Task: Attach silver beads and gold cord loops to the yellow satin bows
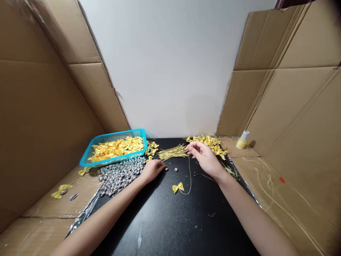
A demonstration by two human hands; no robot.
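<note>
A yellow satin bow (178, 187) lies on the black desk (160, 220) between the forearms, seemingly part-made; its thin gold cord (190, 177) rises to the right hand (201, 154), whose grip pinches the upper end. The left hand (153, 170) reaches a shiny silver bead (166, 169); whether it clasps this, I cannot tell. Beyond, heaped corded yellow bows (209, 142) look done; straight gold strands (173, 152), massed silver beads (119, 176) and a filled turquoise plastic basket (128, 157) suggest much is left.

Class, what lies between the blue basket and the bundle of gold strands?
Several yellow bows lie between the blue basket and the bundle of gold strands, as the head view shows.
</note>
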